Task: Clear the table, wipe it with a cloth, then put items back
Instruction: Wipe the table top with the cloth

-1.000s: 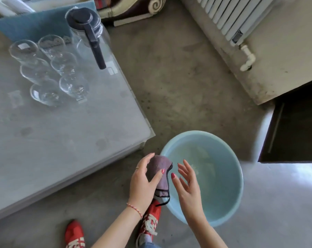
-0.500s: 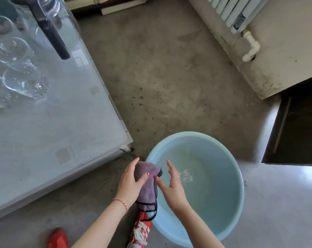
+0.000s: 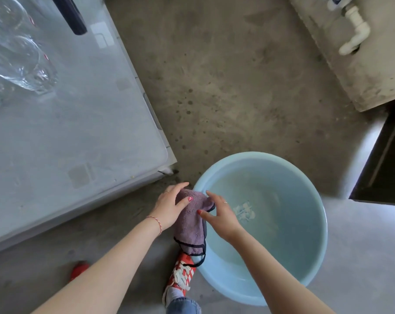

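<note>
A purple cloth (image 3: 191,225) with a dark trim hangs over the near left rim of a light blue basin (image 3: 314,193) that stands on the floor with water in it. My left hand (image 3: 169,206) grips the cloth's top from the left. My right hand (image 3: 221,214) pinches its top edge from the right, fingers spread. The glass-topped table (image 3: 78,137) fills the left of the view, with clear glasses (image 3: 17,62) at its far left and a pitcher's dark handle (image 3: 75,15) at the top.
Bare concrete floor (image 3: 226,87) lies between table and basin. A white pipe (image 3: 353,30) juts from the wall at top right. A dark cabinet (image 3: 387,164) stands at the right edge. My red shoes (image 3: 183,271) are beside the basin.
The view has swung right and down, so the glasses and pitcher slid to the left edge. My right hand, open beside the cloth before, now touches and pinches its top.
</note>
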